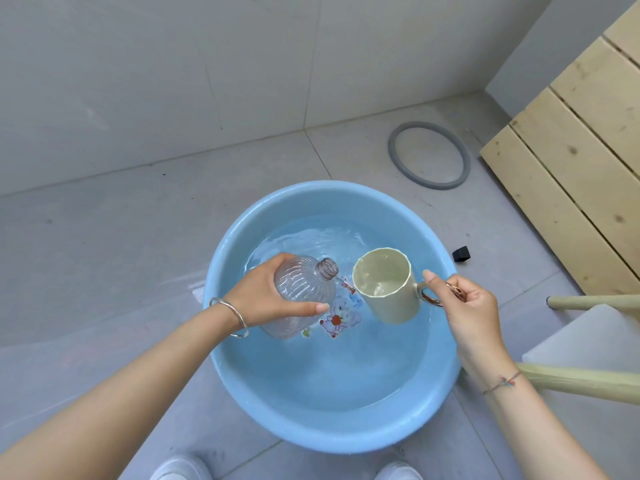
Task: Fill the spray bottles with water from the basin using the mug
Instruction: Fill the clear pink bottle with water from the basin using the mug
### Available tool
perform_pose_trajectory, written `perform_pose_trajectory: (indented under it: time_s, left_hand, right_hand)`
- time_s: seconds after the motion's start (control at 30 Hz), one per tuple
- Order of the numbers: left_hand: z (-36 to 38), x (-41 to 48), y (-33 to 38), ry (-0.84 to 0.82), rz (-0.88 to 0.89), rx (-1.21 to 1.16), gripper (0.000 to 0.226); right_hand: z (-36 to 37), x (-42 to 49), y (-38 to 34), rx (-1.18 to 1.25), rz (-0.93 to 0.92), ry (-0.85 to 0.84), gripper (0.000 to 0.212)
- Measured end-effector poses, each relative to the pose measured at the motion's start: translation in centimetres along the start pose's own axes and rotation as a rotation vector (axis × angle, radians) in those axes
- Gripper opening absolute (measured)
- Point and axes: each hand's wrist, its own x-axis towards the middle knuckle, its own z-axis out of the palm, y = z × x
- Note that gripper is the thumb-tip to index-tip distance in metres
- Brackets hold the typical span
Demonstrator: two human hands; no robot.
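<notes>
Over the blue basin (242, 382) of water, her left hand (266, 296) grips a tilted, capless ribbed clear bottle (304, 289) while her right hand (467, 306) pinches the cream mug's (388, 289) handle.

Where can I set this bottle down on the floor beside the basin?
Bare tile lies left of the basin, and beyond it toward the wall. The right side is crowded: a black block, grey ring, wooden slats and stool legs.
</notes>
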Motion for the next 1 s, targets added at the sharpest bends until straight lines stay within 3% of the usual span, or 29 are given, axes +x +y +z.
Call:
perform_pose_trajectory:
  time_s: [0.4,0.7,1.0]
  left_hand:
    - [0.3,-0.2,0.9,-0.025,0.050,0.045,0.083]
    - [0.2,-0.4,1.0,-0.028,0.047,0.051,0.098]
    - [0.2,-0.4,0.5,-0.023,0.045,0.052,0.096]
  right_hand:
    - [-0.4,-0.7,-3.3,0.069,-0.127,-0.018,0.044]
    - [-0.2,-1.6,-4.8,-0.018,-0.229,-0.031,0.046]
    - [-0.5,-1.7,-5.5,-0.103,-0.301,-0.021,0.043]
